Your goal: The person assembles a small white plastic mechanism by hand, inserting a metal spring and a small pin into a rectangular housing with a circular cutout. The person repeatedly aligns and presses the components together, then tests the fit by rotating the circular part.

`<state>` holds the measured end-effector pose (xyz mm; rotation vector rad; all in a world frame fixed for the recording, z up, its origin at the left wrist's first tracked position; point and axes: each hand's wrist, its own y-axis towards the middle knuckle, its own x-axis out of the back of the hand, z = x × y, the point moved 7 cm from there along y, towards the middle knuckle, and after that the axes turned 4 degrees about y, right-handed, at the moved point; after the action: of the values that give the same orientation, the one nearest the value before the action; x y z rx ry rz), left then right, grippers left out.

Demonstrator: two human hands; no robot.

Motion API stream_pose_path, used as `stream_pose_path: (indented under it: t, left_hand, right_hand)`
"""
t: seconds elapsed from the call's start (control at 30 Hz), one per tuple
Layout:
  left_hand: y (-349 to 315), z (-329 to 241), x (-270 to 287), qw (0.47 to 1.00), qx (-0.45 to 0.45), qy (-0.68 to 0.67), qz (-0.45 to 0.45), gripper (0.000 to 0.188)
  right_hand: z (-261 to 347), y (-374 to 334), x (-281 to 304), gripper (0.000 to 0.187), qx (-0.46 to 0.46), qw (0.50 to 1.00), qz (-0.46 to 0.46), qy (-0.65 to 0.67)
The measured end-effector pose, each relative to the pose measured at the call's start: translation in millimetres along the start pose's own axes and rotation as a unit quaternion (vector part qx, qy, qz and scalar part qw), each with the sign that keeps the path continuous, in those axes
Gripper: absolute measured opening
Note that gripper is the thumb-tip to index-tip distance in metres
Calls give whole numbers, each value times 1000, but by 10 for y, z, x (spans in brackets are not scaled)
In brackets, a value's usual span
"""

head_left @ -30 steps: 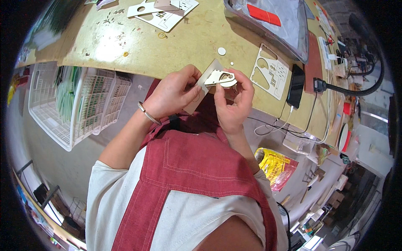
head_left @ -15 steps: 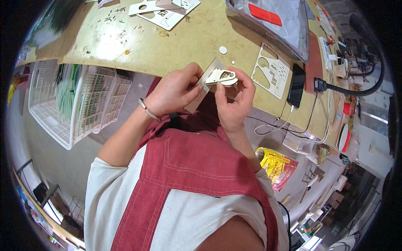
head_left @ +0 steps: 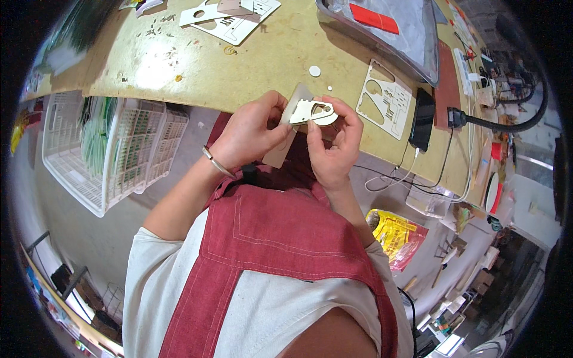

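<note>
My left hand (head_left: 246,132) is closed on a thin greyish-beige sheet (head_left: 278,155), which slants down toward my lap and rises past the fingers. Between thumb and fingers, my right hand (head_left: 335,149) pinches a small white flat cut-out piece (head_left: 305,112) with notched edges and an opening in it. This piece seems to be made of stacked layers. Its left end meets the sheet near my left fingertips; whether the two are joined I cannot tell. Both hands are just off the near edge of the table (head_left: 239,77).
A white punched-out panel (head_left: 387,113) and a black phone (head_left: 422,122) with a cable lie to the right. White discs (head_left: 314,71) rest ahead. Farther back are more white panels (head_left: 239,30) and a grey tray (head_left: 382,51) holding a red packet. A white plastic basket (head_left: 104,155) stands left, below the table.
The sheet has tilted, and its upper part now leans over toward the white piece. My right hand has turned the piece slightly and shifted a little left.
</note>
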<state>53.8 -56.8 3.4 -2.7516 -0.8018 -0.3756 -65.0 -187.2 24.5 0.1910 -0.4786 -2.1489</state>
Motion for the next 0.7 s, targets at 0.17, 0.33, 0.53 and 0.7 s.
stream_pose_path:
  t: [0.17, 0.33, 0.53, 0.7]
  left_hand:
    - [10, -14, -10, 1000, 15, -10, -6, 32]
    - [-4, -55, 11, 1000, 22, 3, 5, 31]
    - [-12, 37, -39, 998, 38, -56, 13, 31]
    - [-32, 44, -47, 990, 39, -135, 27, 30]
  right_hand:
    - [14, 17, 3, 56, 0, 1000, 21, 14]
    - [-3, 13, -6, 56, -3, 999, 26, 18]
    - [-35, 8, 20, 55, -10, 999, 33, -36]
    - [-27, 3, 24, 57, 15, 995, 48, -80]
